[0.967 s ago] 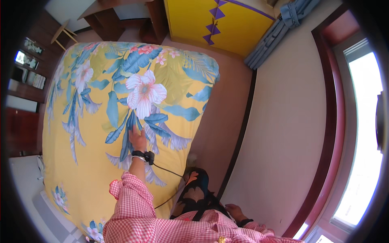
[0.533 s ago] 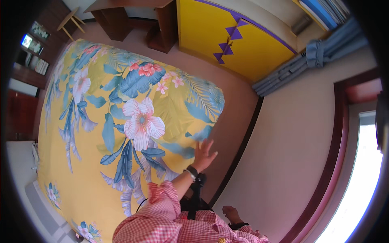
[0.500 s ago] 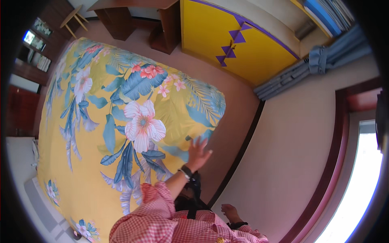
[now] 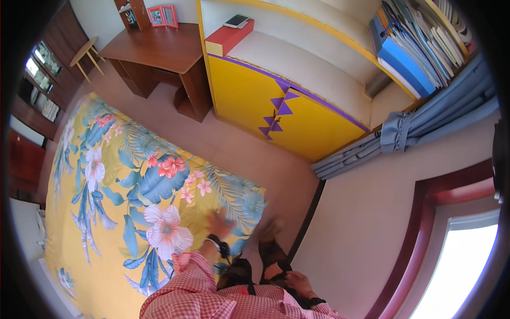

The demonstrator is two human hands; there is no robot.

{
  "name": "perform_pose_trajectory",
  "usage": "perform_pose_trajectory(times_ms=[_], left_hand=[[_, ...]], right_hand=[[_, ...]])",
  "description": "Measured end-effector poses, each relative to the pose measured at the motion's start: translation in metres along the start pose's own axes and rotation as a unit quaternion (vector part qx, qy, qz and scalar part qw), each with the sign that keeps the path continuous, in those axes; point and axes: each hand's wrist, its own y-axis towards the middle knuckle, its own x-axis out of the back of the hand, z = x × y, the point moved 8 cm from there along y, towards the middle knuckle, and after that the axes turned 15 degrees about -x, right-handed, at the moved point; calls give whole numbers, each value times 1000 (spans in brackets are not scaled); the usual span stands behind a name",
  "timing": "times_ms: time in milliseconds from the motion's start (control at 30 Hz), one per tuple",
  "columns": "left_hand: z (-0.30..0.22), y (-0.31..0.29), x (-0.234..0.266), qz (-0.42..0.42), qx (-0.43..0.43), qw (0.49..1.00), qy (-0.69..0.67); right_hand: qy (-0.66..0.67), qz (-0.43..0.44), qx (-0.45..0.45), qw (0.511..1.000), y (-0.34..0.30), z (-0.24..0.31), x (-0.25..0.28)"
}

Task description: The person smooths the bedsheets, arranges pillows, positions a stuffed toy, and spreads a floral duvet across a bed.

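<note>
A yellow bedspread with large white and pink flowers and blue leaves covers the bed on the left. My left hand is over its right part, beside the big white flower. Motion smears the fingers, but they look stretched out, and no object shows in them. Whether the palm touches the cloth I cannot tell. On the right, my right hand hangs in front of my dark-clad leg. Its fingers are curled in, and nothing sticks out of them.
Floor runs between the bed and a yellow cabinet with purple triangles. A brown desk and a round stool stand at the back. Blue-grey curtain, wall and bright window line the right.
The view has tilted up, showing more of the desk and shelves. My left hand has shifted left, farther over the bedspread. A leg and a blurred foot now show ahead of my right hand.
</note>
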Motion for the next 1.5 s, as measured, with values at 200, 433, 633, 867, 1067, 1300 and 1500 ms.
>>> perform_pose_trajectory(times_ms=[200,433,633,867,1067,1300,1500], left_hand=[[-115,18,-28,-21,-225,938,-263],[39,56,143,-217,58,974,-39],[95,1,153,-259,300,918,-29],[-66,29,-117,119,-8,990,-75],[-11,20,-18,-126,70,930,-338],[166,3,162,-415,151,892,-96],[184,37,190,-338,265,788,-441]], right_hand=[[-97,51,43,993,21,151,17],[-163,-16,130,978,24,291,92],[-260,-93,48,960,3,340,119],[-357,-70,82,928,39,417,124],[-418,-38,142,897,54,518,33],[-732,-53,335,591,88,612,-130],[-640,-169,353,662,151,682,-114]])
